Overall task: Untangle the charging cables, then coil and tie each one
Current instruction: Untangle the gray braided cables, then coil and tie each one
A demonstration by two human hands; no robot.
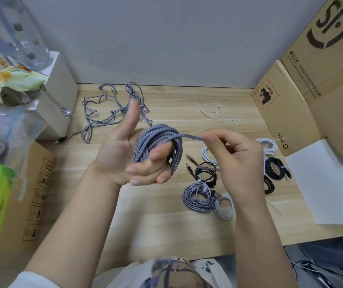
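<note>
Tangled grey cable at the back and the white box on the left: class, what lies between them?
Head view: only bare wooden desk separates the tangled grey cable from the white box.

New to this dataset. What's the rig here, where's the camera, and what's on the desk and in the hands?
There is no robot: a person works with two bare hands, and the single picture comes from a wide-angle camera worn on the head, looking down at a wooden desk.

The left hand carries a coil of grey braided cable wound around its fingers, thumb raised. The right hand pinches the free end of that cable, drawn taut from the coil.

At the back of the desk lies a tangled grey braided cable, not yet sorted. Loose white ties lie nearby. To the right sit finished coils: a tied grey braided coil, white coils and black coils. Cardboard boxes stand along the right edge.
</note>
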